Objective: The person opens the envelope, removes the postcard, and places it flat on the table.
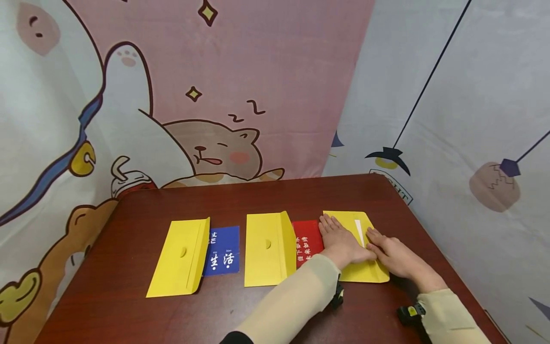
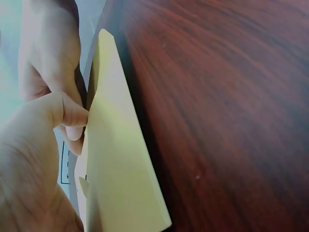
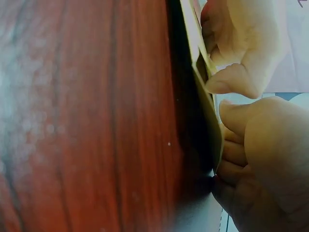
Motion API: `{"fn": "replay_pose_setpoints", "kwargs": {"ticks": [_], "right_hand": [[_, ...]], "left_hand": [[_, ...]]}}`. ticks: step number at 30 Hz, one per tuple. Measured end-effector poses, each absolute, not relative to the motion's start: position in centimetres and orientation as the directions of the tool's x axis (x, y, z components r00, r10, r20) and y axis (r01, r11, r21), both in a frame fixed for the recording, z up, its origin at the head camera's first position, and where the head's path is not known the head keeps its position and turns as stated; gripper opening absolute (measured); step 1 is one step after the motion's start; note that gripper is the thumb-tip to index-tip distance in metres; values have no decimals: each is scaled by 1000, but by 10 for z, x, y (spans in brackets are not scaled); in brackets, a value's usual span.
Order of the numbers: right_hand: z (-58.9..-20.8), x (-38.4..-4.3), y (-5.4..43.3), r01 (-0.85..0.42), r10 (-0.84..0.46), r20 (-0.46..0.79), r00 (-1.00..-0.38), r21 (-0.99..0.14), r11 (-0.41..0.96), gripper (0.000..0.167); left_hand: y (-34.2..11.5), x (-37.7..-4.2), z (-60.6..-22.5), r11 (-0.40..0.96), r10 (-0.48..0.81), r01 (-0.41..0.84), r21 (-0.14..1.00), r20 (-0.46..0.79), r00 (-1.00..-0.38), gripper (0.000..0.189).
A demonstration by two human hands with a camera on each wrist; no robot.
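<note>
At the right of the table lies a yellow envelope under both hands. My left hand rests across it with straight fingers pointing to the far left; its thumb touches the paper. My right hand lies along the envelope's right side, fingers pointing away and left. Between the hands shows a narrow white strip on the envelope. In the right wrist view, the right hand has its fingers at the paper's edge, with the thumbs of both hands close together. A red card lies just left of this envelope.
A second yellow envelope lies left of the red card, its flap raised. Farther left are a blue card with white characters and a third yellow envelope. The dark wooden table meets printed cloth hangings behind.
</note>
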State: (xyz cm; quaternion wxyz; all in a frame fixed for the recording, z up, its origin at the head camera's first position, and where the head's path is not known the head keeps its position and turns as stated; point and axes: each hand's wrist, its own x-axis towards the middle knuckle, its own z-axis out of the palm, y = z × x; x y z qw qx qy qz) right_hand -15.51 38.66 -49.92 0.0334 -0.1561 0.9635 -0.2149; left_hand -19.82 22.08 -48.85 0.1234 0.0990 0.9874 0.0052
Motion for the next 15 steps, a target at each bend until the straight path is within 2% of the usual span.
{"fn": "replay_pose_setpoints", "kwargs": {"ticks": [10,15], "right_hand": [[-497,-154,384,-296,-325,1,-946,-416,860,56],[-498,-155,381,-290,-325,-29,-945,-381,878,57]], "left_hand": [[216,-199,-482,976,201,171,136,-260,-944,137],[214,-201,-482,974,214,186,130,-252,-944,138]]}}
